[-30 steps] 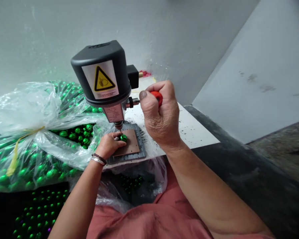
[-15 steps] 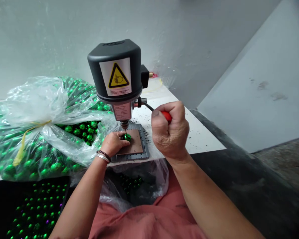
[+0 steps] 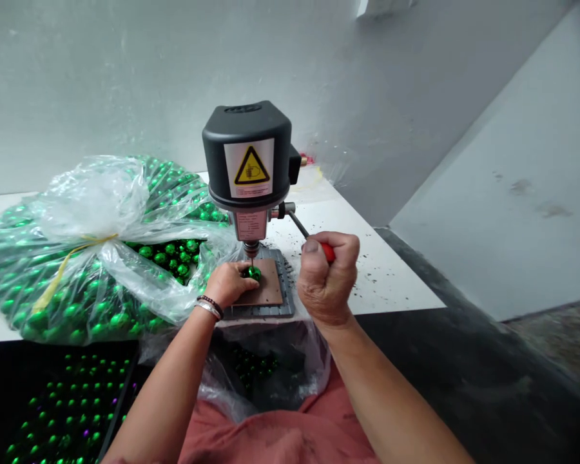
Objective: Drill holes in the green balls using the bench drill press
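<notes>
Drill press (image 3: pixel 246 125): warning label (image 3: pixel 249 169) bears a yellow triangle with hand pictogram; small print illegible. Pink label (image 3: pixel 250 227) below, text unreadable. Left hand (image 3: pixel 228 283), thumb and fingers pinching green ball (image 3: pixel 254 274) on brown board (image 3: pixel 269 290), beneath chuck (image 3: pixel 251 247). Right hand (image 3: pixel 328 274), fingers clamped around red knob (image 3: pixel 328 252).

Green ball (image 3: pixel 254 274): shiny, round, on brown board (image 3: pixel 271 287), directly under drill bit (image 3: pixel 252 262); tip at ball's top, entry depth unclear | Drill press (image 3: pixel 248 183): dark-topped, upright on white worktop (image 3: pixel 396 283), yellow warning triangle (image 3: pixel 252 169) facing front | Lever (image 3: pixel 298 224): metal, slanting down rightward; red knob (image 3: pixel 328 252) partly covered.
</notes>
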### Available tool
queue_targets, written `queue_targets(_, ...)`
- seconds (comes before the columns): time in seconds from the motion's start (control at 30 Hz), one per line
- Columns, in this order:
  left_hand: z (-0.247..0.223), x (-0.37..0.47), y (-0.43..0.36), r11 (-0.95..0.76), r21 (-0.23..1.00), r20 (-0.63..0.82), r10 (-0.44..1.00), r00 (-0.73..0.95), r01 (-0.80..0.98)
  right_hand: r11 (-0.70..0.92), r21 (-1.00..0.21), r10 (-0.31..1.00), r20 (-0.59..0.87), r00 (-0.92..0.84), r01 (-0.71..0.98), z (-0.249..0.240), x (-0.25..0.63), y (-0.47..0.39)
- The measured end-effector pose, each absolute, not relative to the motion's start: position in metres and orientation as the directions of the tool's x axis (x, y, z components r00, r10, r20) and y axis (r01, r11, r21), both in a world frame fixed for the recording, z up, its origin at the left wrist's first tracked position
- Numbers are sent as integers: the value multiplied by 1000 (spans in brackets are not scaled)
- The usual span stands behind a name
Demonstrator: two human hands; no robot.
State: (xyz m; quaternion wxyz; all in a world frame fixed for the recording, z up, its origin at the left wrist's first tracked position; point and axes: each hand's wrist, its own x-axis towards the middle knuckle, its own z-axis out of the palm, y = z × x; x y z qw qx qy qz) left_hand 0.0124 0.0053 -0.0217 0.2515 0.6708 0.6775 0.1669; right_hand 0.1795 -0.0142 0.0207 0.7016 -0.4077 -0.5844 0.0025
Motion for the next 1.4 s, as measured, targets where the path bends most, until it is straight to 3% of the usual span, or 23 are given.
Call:
queue_targets(0.23, -21, 13, 6, 56, 564, -118, 993, 14, 824, 699, -572, 480, 820, 312, 430, 1, 178, -14)
queue_targets(0.43, -18, 10, -2, 42, 656, -96, 995, 29, 754, 701, -570, 452, 820, 350, 430, 76, 178, 4)
queue_targets(0.53, -11, 2, -15, -32, 744, -112, 979, 172, 667, 665, -617, 536, 787, 306, 421, 102, 180, 14)
queue_targets(0.67, -7, -8, -26, -49, 831, -161, 932, 324, 554, 683, -612, 531, 791, 303, 400, 99, 180, 16)
queue_targets(0.73, -9, -9, -25, 20, 901, -130, 965, 226, 433, 686, -597, 514, 802, 305, 415, 95, 180, 15)
queue_targets(0.83, -12, -6, -18, 233, 972, -232, 972, -29, 19, 675, -593, 511, 805, 301, 440, 93, 180, 12)
queue_targets(0.93, -10, -3, -11, 370, 852, -417, 908, -51, -371, 666, -614, 537, 789, 298, 424, 94, 180, 10)
queue_targets(1.03, -10, -3, -11, 342, 797, -414, 909, -39, -497, 675, -621, 543, 784, 302, 398, 94, 181, 9)
queue_targets(1.13, -15, -3, -15, 300, 860, -342, 939, -31, -412, 681, -615, 536, 788, 303, 397, 92, 181, 8)
queue_targets(1.3, -25, -3, -20, 163, 970, -160, 987, -29, 181, 685, -624, 557, 781, 281, 377, 90, 182, 7)
queue_targets(1.4, -30, -3, -18, 68, 935, -69, 998, -9, 347, 696, -622, 559, 783, 273, 358, 91, 183, 6)
